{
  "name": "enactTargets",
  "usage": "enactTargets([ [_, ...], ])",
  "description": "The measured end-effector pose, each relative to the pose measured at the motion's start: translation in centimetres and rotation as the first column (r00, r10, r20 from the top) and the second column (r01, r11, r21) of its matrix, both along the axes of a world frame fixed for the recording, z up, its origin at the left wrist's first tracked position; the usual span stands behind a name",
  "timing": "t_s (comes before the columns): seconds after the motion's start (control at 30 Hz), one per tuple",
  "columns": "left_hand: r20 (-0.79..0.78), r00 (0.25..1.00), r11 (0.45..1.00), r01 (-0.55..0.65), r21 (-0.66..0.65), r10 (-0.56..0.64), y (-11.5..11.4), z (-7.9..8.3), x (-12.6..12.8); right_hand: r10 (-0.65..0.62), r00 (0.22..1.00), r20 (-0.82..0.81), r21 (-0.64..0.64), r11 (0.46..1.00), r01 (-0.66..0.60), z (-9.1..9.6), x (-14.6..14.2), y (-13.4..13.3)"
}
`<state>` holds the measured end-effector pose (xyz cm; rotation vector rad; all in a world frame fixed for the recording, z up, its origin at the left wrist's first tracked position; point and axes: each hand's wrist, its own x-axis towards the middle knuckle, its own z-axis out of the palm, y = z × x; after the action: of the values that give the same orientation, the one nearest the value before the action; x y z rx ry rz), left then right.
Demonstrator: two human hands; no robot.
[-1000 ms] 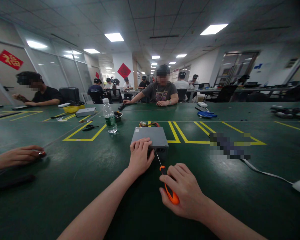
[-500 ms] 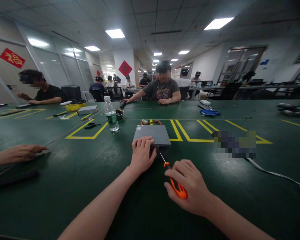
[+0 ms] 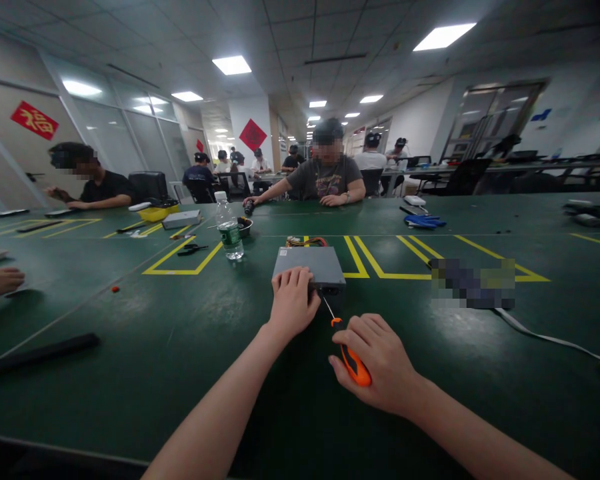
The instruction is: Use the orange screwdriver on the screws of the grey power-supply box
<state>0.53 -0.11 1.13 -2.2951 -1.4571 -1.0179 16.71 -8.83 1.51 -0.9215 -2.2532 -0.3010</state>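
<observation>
A grey metal computer power supply (image 3: 325, 260) lies flat on the green table, its bundled cables (image 3: 307, 241) at the far side. My left hand (image 3: 295, 303) grips its near left corner, fingers over the top and thumb at the front face. In my right hand (image 3: 377, 360) is a screwdriver (image 3: 355, 363) with an orange and black handle. Its thin shaft points up and left to the power supply's front face, near the socket. Whether the tip sits in a screw is too small to tell.
A water bottle (image 3: 229, 230) stands beyond my left hand, near a round black bowl (image 3: 245, 227). Another person's hand (image 3: 0, 283) is at the left edge. A black bar (image 3: 40, 355) lies nearer. Blue gloves (image 3: 424, 221) and a white cable (image 3: 545, 343) are to the right.
The other person's hand at the left has drawn back toward the edge, and a small orange piece now shows on the table there. My hands keep their holds; the view has shifted slightly.
</observation>
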Motion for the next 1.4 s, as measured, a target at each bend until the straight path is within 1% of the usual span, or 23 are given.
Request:
enactTargets([
  [0.1, 0.024, 1.0, 1.0, -0.01, 0.021, 0.009, 0.0, -0.46, 0.08, -0.026, 0.999, -0.046, -0.001, 1.0, 0.026, 0.1, 0.27, 0.16],
  [0.2, 0.019, 0.999, 0.999, 0.03, 0.025, -0.031, 0.07, -0.71, -0.13, -0.018, 0.996, -0.092, 0.006, 1.0, 0.019, 0.06, 0.59, 0.23],
  [0.37, 0.029, 0.999, 0.999, 0.039, 0.022, -0.039, 0.26, -0.86, -0.43, 0.026, 1.0, -0.008, 0.012, 1.0, -0.026, 0.17, 0.53, 0.05],
  [0.43, 0.035, 0.999, 0.999, 0.037, 0.026, -0.038, 0.3, -0.92, -0.41, 0.019, 1.0, 0.0, 0.012, 1.0, -0.019, 0.32, 0.42, 0.02],
  [0.57, 0.037, 0.999, 0.999, 0.039, 0.032, -0.041, 0.32, -1.03, -0.32, -0.01, 0.997, -0.073, 0.035, 0.999, 0.013, 0.31, 0.52, 0.19],
  [0.63, 0.038, 0.999, 0.999, 0.036, 0.034, -0.037, 0.33, -1.05, -0.3, 0.001, 0.995, -0.102, 0.038, 0.999, 0.003, 0.07, 0.67, 0.3],
  [0.7, 0.039, 0.999, 0.999, 0.03, 0.037, -0.031, 0.33, -1.05, -0.29, 0.023, 0.997, -0.072, 0.024, 0.999, -0.021, -0.18, 0.74, 0.31],
  [0.77, 0.04, 0.999, 0.999, 0.028, 0.038, -0.029, 0.33, -1.03, -0.28, 0.041, 0.999, -0.001, 0.007, 0.999, -0.041, -0.31, 0.71, 0.22],
  [0.87, 0.04, 0.999, 0.999, 0.028, 0.039, -0.029, 0.31, -1.03, -0.27, 0.047, 0.998, 0.047, -0.016, 0.999, -0.046, -0.15, 0.58, 0.07],
  [0.93, 0.04, 0.999, 0.999, 0.027, 0.04, -0.028, 0.32, -1.06, -0.27, 0.033, 0.999, 0.029, -0.026, 0.999, -0.033, 0.06, 0.54, 0.05],
  [1.03, 0.041, 0.999, 0.999, 0.025, 0.04, -0.026, 0.36, -1.11, -0.27, 0.01, 0.998, -0.056, -0.01, 1.0, -0.01, 0.17, 0.64, 0.21],
  [1.13, 0.039, 0.999, 0.999, 0.029, 0.036, -0.03, 0.37, -1.11, -0.29, 0.021, 0.993, -0.114, 0.004, 1.0, -0.021, -0.08, 0.79, 0.4],
  [1.3, 0.049, 0.998, 0.999, 0.033, 0.033, -0.035, 0.24, -0.99, -0.27, 0.035, 0.999, -0.01, 0.001, 0.999, -0.035, -0.32, 0.76, 0.34],
  [1.4, 0.049, 0.998, 0.999, 0.028, 0.038, -0.03, 0.2, -0.96, -0.21, 0.026, 1.0, 0.0, -0.005, 1.0, -0.026, -0.05, 0.73, 0.28],
])
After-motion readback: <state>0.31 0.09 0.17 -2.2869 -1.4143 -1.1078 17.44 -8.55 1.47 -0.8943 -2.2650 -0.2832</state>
